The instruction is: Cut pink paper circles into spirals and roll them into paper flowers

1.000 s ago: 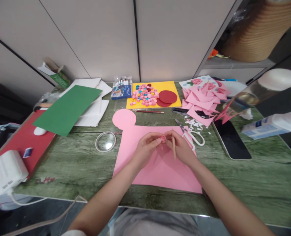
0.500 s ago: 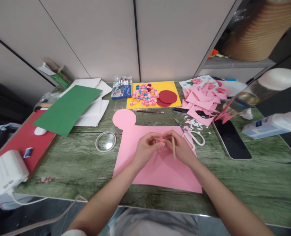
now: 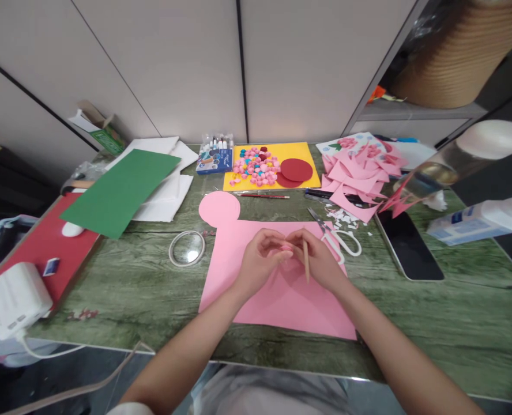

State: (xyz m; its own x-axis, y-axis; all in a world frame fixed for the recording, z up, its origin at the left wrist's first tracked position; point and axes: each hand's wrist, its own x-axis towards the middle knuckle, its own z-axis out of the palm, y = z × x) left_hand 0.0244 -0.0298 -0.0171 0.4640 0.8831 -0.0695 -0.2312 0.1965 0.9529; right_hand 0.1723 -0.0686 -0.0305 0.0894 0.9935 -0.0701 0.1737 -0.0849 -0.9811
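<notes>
Above a pink paper sheet [image 3: 290, 314], my two hands meet at the fingertips. My left hand [image 3: 258, 259] is closed in a pinch on a small pink paper roll [image 3: 286, 248], mostly covered by the fingers. Tucked in my closed right hand [image 3: 320, 262] is a thin wooden stick [image 3: 307, 268], pointing down toward me. The right fingertips also reach the paper roll. White-handled scissors [image 3: 345, 243] lie beside the right hand, partly on the sheet. Pink paper circles [image 3: 217, 208] overlap the sheet's far left corner.
A tape roll [image 3: 187, 248] lies left of the sheet. Behind are pink rolled paper pieces [image 3: 256, 167] and red circles [image 3: 297, 170] on a yellow sheet [image 3: 234, 185]. Pink scraps [image 3: 355, 178], a phone [image 3: 409, 245] and bottles [image 3: 483, 219] stand or lie right; green paper [image 3: 121, 193] lies left.
The left hand's fingers have shifted slightly around the paper roll, and a little more of its pink edge shows. The stick stays in the right hand.
</notes>
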